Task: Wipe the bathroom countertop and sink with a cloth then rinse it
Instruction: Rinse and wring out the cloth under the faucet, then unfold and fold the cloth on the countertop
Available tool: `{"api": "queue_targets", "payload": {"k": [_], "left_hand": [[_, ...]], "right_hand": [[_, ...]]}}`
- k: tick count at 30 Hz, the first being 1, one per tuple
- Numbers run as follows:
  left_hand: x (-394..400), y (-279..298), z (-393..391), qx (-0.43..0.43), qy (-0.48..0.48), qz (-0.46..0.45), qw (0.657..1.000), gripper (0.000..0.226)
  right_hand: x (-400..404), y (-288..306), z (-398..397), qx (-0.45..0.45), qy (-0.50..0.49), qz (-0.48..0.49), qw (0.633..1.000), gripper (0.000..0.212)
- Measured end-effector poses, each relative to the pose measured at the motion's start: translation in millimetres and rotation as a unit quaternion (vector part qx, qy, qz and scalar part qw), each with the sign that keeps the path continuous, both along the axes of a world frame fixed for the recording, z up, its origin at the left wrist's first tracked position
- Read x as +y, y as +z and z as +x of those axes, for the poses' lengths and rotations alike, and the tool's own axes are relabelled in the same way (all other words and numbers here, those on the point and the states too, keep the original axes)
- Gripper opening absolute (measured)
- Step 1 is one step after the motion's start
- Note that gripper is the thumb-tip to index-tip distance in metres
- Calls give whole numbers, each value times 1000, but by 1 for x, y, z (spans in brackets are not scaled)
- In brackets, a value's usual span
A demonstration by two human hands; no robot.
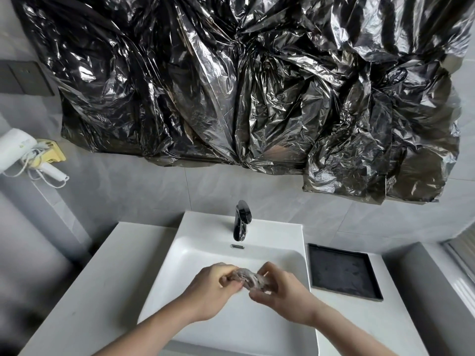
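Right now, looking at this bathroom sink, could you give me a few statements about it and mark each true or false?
1. Both hands grip the cloth over the sink. True: the left hand and the right hand each hold one end.
2. Water is visibly running from the faucet. False: no stream shows.
3. A black tray lies on the countertop right of the sink. True.
4. The cloth lies flat on the countertop. False: it is bunched between the fingers.
5. Crumpled black plastic sheeting hangs on the wall above. True.
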State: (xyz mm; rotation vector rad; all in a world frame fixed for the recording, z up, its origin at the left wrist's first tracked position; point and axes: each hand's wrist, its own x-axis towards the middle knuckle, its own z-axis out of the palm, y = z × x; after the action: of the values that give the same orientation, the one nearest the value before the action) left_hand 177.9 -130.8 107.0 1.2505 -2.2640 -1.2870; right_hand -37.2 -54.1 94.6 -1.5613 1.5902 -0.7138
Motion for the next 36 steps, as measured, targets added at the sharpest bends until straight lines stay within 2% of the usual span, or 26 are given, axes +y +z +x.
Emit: {"api": "queue_targets", "payload": {"k": [3,7,10,13,16,20,22,25,26,31,33,36], "left_hand": [[16,1,9,72,38,-34,996,19],[38,7,15,153,63,-78,983,19],[46,8,20,180,88,-53,978,14],[49,9,31,203,116,-23,972,26],[50,14,46,177,106,-7,978,33],[58,23,56,184,94,-2,978,27],[62,31,54,199,105,-9,974,20],[67,42,51,196,93,-30,976,9],[68,45,50,181,79,-39,980,8],[76,68,50,86,-30,-36,995,10],[81,76,53,56,-78,-26,995,10],[86,87,64,55,-115,-29,991,9]], "right_hand": [[21,7,7,-45,-1,21,999,31],[41,12,23,-86,-59,7,995,44],[51,9,30,-118,-103,4,988,46],[56,9,31,-166,-170,-5,971,54],[59,12,27,-208,-230,-1,951,65],[64,19,31,-184,-190,4,964,47],[65,15,33,-162,-209,8,964,36],[73,5,38,-114,-254,7,960,6],[79,4,42,-93,-254,4,963,6],[106,25,81,-108,-124,-19,986,40],[107,31,97,-115,-90,-35,989,37],[107,34,113,-106,-81,-53,990,16]]}}
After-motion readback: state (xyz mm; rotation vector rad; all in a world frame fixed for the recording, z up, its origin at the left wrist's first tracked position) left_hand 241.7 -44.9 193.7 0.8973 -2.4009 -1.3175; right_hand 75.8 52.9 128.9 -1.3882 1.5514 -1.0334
